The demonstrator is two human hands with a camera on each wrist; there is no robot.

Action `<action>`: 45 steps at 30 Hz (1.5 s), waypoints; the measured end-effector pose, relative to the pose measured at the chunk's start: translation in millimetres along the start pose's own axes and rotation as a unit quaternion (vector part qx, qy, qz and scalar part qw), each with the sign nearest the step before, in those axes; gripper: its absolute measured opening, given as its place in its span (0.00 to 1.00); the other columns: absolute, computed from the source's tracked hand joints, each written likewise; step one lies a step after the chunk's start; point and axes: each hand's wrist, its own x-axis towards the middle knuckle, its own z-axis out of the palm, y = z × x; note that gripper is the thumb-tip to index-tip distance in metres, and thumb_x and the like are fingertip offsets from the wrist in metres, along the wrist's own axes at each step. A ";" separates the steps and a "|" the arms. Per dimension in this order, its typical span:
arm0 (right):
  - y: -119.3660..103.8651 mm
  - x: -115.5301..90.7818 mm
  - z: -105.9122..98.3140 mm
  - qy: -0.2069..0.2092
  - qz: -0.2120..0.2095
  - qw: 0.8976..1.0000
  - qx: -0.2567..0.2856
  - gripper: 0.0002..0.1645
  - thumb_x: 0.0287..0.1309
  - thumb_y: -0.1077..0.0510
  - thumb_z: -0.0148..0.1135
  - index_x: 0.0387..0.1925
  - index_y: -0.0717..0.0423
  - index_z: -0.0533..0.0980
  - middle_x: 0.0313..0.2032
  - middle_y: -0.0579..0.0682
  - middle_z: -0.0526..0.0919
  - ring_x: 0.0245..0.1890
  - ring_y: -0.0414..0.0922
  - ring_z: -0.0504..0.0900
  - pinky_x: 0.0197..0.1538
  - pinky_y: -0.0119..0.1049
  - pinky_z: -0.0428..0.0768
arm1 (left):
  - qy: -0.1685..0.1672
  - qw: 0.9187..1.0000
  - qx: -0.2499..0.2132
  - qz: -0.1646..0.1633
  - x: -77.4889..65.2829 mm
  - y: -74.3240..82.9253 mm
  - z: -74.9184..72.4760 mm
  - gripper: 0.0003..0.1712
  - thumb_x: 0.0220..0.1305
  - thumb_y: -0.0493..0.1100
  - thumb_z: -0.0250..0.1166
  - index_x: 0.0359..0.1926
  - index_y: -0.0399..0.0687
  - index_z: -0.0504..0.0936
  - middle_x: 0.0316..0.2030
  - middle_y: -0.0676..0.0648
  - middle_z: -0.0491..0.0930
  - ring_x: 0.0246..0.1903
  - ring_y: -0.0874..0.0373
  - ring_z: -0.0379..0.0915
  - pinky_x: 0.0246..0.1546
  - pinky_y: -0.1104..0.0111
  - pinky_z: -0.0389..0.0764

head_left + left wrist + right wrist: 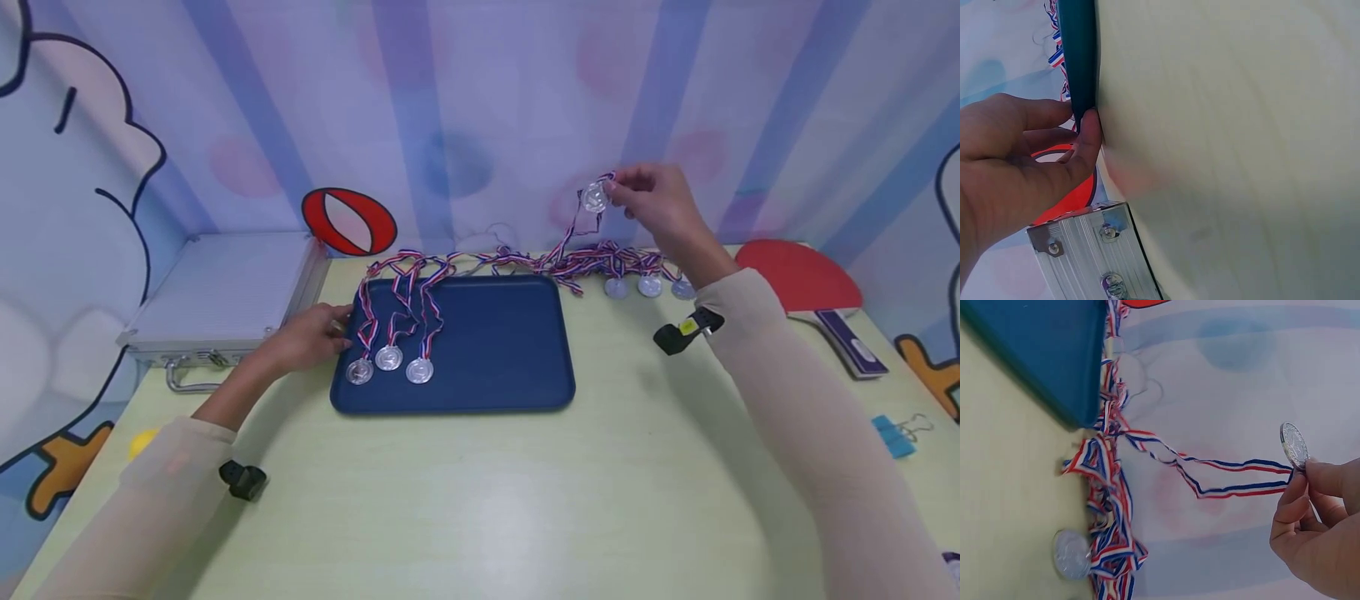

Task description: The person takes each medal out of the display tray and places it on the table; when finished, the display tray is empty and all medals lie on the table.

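My right hand (660, 204) pinches a silver medal (595, 197) where its ribbon joins, raised above the back edge of the table. Its red, white and blue ribbon (1235, 466) trails down into a tangled heap of ribbons (581, 260). At the left end of a dark blue tray (495, 350), my left hand (311, 337) pinches the rim between thumb and fingers, plain in the left wrist view. Three silver medals, one of them a medal (420, 371) nearest the middle, lie on the tray's left part, ribbons running over its back rim.
Several more medals, among them a medal (649, 286), lie behind and right of the tray. A silver case (217, 292) stands at the left. On the right are a red table tennis paddle (798, 277) and a blue binder clip (894, 437). A yellow ball (141, 442) shows beside the left sleeve.
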 end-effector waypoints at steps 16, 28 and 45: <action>64.5 -45.8 -40.2 -0.109 -0.033 0.977 -0.180 0.17 0.60 0.50 0.58 0.44 0.58 0.75 0.36 0.50 0.79 0.34 0.42 0.75 0.33 0.32 0.77 | 0.000 1.000 0.006 0.008 2.2 -2.9 -0.2 0.34 0.64 0.34 0.54 0.68 0.31 0.54 0.56 0.32 0.70 0.52 0.40 0.72 0.49 0.55 0.78; 101.2 -59.7 -84.3 -0.204 0.023 0.938 -0.278 0.17 0.60 0.53 0.58 0.47 0.59 0.75 0.39 0.53 0.80 0.39 0.50 0.74 0.39 0.40 0.77 | -0.002 1.000 0.006 0.004 0.2 -5.1 -3.2 0.34 0.64 0.34 0.54 0.68 0.31 0.54 0.57 0.32 0.69 0.52 0.40 0.72 0.49 0.55 0.78; 128.0 -61.3 -116.5 -0.245 0.043 0.923 -0.293 0.14 0.59 0.54 0.60 0.44 0.58 0.76 0.34 0.52 0.77 0.33 0.45 0.71 0.32 0.36 0.74 | -0.002 1.000 -0.001 0.008 -0.2 -7.5 -3.1 0.35 0.64 0.34 0.54 0.69 0.32 0.53 0.57 0.32 0.69 0.53 0.40 0.71 0.50 0.55 0.78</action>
